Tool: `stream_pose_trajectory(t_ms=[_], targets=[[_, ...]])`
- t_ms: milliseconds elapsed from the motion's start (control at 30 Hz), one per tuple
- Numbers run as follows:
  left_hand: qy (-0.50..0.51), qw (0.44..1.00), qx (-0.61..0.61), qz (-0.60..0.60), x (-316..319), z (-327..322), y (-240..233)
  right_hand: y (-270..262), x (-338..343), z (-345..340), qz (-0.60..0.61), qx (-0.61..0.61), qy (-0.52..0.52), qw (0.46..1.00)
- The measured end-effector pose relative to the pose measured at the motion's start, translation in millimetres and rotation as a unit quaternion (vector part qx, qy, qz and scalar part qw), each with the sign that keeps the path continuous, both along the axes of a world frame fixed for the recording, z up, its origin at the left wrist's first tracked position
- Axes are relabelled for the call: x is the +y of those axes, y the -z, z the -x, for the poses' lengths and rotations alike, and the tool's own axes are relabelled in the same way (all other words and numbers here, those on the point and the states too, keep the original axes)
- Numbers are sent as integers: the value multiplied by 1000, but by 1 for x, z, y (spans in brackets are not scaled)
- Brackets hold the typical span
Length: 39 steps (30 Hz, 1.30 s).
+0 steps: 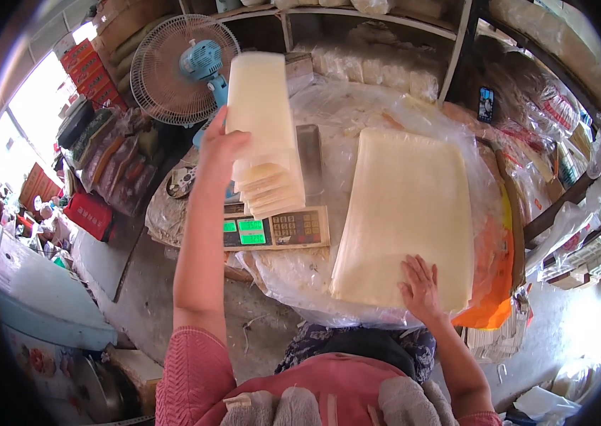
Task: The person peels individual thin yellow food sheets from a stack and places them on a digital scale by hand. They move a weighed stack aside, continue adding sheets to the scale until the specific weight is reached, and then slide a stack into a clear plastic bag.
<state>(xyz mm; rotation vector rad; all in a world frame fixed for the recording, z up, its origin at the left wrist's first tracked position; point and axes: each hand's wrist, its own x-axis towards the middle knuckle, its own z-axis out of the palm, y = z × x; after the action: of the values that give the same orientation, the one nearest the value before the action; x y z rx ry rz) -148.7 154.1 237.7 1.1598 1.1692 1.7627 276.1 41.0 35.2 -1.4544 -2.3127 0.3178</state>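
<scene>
My left hand (220, 146) grips the left edge of a folded bundle of thin cream-coloured sheets (260, 106), its thumb lying over the top. The bundle's layered lower end fans out in several folds. Beneath it is a digital weighing scale (300, 228) with lit green displays and a keypad; the bundle hides much of its pan, and I cannot tell whether the two touch. To the right lies a broad, flat stack of similar sheets (407, 213). My right hand (420, 285) rests palm down near the stack's lower right corner, fingers slightly apart, holding nothing.
Clear plastic sheeting (343, 101) covers the table. Behind the scale stands a blue fan (202, 58). A phone (486, 104) is propped at the back right. Orange plastic (489, 303) hangs at the right edge, and red boxes (90, 72) are stacked back left.
</scene>
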Motion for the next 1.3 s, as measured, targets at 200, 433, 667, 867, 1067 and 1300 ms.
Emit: stream_pose_trajectory(t_ms=[200, 433, 667, 867, 1067, 1300], targets=[[-28, 990, 84, 107, 16, 27, 50, 8, 6, -8, 4, -7, 13, 1000], [-177, 619, 757, 109, 41, 2, 107, -10, 11, 18, 35, 90, -20, 995], [-162, 694, 696, 83, 36, -7, 107, -8, 3, 77, -47, -4, -178, 983], [-212, 740, 635, -68, 2, -34, 76, -1, 6, 96, -129, -111, -208, 963], [-196, 776, 555, -226, -54, -88, 90, 6, 1, 116, -153, -148, -197, 957], [-98, 848, 475, -215, -91, -136, 145, -8, 15, 108, 52, 31, -71, 996]])
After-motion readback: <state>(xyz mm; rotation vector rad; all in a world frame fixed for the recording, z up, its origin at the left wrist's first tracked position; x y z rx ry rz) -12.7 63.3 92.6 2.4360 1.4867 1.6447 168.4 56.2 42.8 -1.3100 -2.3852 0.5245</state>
